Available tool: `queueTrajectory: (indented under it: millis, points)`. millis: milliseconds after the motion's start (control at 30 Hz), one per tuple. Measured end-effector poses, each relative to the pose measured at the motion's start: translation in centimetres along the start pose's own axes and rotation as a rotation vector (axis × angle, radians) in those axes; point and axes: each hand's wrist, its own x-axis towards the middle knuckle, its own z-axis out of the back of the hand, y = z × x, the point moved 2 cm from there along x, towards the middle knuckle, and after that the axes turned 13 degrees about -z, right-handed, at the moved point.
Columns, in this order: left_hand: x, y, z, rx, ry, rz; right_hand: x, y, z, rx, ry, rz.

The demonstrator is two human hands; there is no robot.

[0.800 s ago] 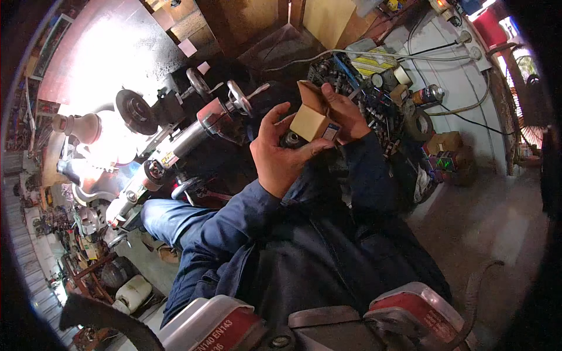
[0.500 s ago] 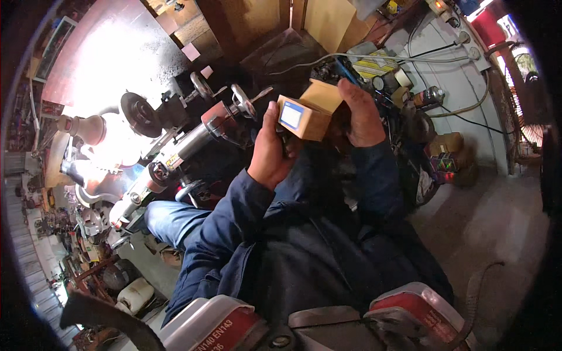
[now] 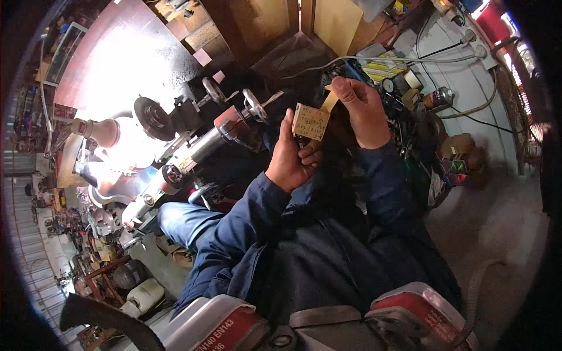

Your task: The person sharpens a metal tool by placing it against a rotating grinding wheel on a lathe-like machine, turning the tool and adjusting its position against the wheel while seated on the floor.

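Note:
A small cardboard box [image 3: 309, 123], with handwriting on the side facing me, is gripped from below and the left by my left hand [image 3: 293, 161]. Its thumb lies along the box's left edge and the other fingers curl beneath. On the far right side, a raised cardboard flap [image 3: 331, 99] stands up from the box. My right hand [image 3: 366, 114] pinches this flap between thumb and fingers. What lies inside the box is hidden from this angle.
To the left stands a lathe [image 3: 196, 152] with handwheels, a round metal disc [image 3: 153, 119] and a turned pale wooden piece [image 3: 99, 131] under glaring light. Cables [image 3: 404, 58] and a spray can [image 3: 439, 97] are at the right. Respirator filters [image 3: 421, 310] fill the lower edge.
The box has turned in my left hand: its labelled side has gone from view and a handwritten side now faces me. My right hand stays at the flap. The whole view has shifted slightly.

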Motion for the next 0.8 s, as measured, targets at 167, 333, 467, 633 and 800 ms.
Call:
queueTrajectory:
  millis: [167, 333, 467, 633, 800]
  points:
    - [0.2, 0.0, 0.9, 0.004, 0.120, -0.012, 0.1, -0.3, -0.1, 0.081, 0.018, -0.046]
    - [0.2, -0.1, 0.7, -0.089, 0.125, -0.020, 0.4, -0.3, -0.2, 0.035, 0.009, -0.037]
    - [0.2, -0.3, 0.5, -0.103, 0.032, -0.064, 0.2, 0.3, 0.2, -0.203, -0.078, 0.049]
    - [0.0, -0.6, 0.6, -0.099, -0.006, -0.113, 0.1, 0.8, -0.8, -0.276, -0.137, 0.317]
    - [0.2, -0.5, 1.5, -0.095, 0.072, -0.154, -0.3, 1.9, -0.9, -0.453, -0.082, 0.570]
